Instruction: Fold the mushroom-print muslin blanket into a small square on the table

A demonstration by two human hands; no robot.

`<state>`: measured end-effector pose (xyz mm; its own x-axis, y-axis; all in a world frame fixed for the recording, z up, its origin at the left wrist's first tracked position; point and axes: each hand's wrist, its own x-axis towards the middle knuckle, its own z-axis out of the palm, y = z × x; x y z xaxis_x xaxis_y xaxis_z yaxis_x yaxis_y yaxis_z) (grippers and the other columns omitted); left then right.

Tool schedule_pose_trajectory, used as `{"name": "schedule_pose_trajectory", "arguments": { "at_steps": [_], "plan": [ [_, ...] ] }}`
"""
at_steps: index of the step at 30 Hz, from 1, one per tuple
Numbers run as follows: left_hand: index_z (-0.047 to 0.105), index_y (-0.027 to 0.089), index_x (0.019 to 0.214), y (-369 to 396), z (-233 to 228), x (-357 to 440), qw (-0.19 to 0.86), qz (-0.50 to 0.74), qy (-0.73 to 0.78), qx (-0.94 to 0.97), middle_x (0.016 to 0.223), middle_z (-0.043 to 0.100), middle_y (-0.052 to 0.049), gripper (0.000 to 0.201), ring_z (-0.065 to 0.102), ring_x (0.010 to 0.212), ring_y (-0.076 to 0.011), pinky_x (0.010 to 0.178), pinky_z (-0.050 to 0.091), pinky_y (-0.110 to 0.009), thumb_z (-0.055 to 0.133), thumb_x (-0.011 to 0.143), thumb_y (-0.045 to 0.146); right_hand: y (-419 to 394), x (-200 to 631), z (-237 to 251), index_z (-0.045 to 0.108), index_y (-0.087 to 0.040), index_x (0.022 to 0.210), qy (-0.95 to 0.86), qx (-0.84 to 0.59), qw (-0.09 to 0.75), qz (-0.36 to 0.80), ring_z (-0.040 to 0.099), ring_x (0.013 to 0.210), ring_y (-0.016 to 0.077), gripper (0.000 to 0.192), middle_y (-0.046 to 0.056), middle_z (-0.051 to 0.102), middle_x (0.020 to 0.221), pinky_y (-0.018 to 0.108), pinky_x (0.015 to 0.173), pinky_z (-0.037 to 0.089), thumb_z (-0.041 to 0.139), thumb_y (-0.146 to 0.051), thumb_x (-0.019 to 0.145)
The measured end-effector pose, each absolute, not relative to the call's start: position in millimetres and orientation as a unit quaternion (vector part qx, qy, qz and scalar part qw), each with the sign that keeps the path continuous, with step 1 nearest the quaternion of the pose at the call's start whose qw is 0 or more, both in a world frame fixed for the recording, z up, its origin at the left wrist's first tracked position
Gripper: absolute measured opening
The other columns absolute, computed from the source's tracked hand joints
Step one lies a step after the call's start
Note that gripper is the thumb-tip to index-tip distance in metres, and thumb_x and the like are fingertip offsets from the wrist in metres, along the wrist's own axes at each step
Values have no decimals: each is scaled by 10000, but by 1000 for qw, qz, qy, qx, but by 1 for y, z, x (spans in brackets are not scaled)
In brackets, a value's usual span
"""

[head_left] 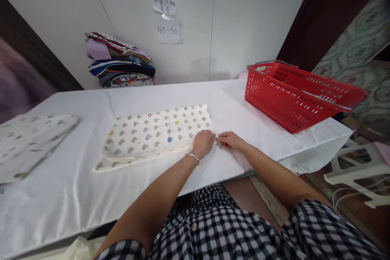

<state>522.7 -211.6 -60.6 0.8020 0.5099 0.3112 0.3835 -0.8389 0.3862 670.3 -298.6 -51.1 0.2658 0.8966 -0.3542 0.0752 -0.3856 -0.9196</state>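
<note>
1. The counter (76, 195), draped in white, is seen spanning the frame; on it a patterned cloth (152, 134) is laid flat near the middle, already doubled over so that an upper layer rests on a slightly wider lower layer whose edge shows along the near side.
2. The folding is judged to be partly done: one fold is in place, the layers are not yet fully squared at the near left corner, and further folds would appear to remain.
3. A similar patterned cloth (30, 138) is seen lying at the far left of the counter, well apart from the hands.
4. A red basket (292, 97) is set on the right of the counter, and a stack of folded fabrics (120, 63) is placed against the far wall.
5. The left hand (202, 142) is rested on the cloth's near right corner, fingers curled and pressed down on the fabric.
6. The right hand (231, 140) is held just beside it, right of the corner, fingertips pinching the cloth's edge where the two hands meet.
</note>
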Motion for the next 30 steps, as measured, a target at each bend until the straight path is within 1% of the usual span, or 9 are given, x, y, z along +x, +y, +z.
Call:
{"name": "schedule_pose_trajectory", "arguments": {
  "at_steps": [7,11,14,18,23,28,30],
  "plan": [
    [681,197,846,-210,-60,524,186,211,250,927,858,638,-43,222,533,825,-179,767,425,-328,469,890,243,-295,671,-64,582,-152,707,-364,-670,439,475,449,383,50,45,-45,560,513,168,351,267,588,-181,742],
    [665,181,804,-212,-60,526,199,220,265,918,838,634,-42,206,530,812,-177,762,425,-323,472,874,199,-296,672,-63,577,-152,696,-354,-666,444,484,445,376,46,46,-37,583,538,171,340,254,595,-176,732],
    [652,171,790,-215,-59,525,206,223,264,915,820,617,-41,209,524,800,-166,757,419,-309,466,881,201,-296,671,-60,573,-154,679,-341,-665,449,490,449,377,46,58,-33,594,548,172,333,247,605,-178,721],
    [644,173,785,-219,-59,523,178,231,233,928,808,592,-39,238,506,794,-155,758,403,-301,440,902,214,-295,669,-57,562,-159,653,-319,-669,447,501,445,375,43,82,-36,587,527,169,325,244,598,-185,722],
    [638,188,819,-220,-63,521,116,228,209,944,860,589,-38,234,497,828,-164,762,389,-305,423,908,216,-293,668,-53,541,-155,592,-309,-675,438,507,426,362,35,139,-32,580,510,167,317,226,571,-167,728],
    [617,176,902,-223,-65,520,76,203,197,956,933,586,-52,199,493,876,-186,792,391,-329,453,907,289,-293,669,-51,547,-152,602,-298,-676,431,518,429,358,42,146,-27,569,500,175,325,241,564,-185,743],
    [607,173,930,-225,-65,520,60,195,199,958,951,579,-59,179,492,895,-193,798,390,-336,468,901,283,-294,669,-51,544,-152,614,-297,-675,429,522,436,360,47,165,-21,571,506,178,328,245,558,-220,764]
  ]
}}
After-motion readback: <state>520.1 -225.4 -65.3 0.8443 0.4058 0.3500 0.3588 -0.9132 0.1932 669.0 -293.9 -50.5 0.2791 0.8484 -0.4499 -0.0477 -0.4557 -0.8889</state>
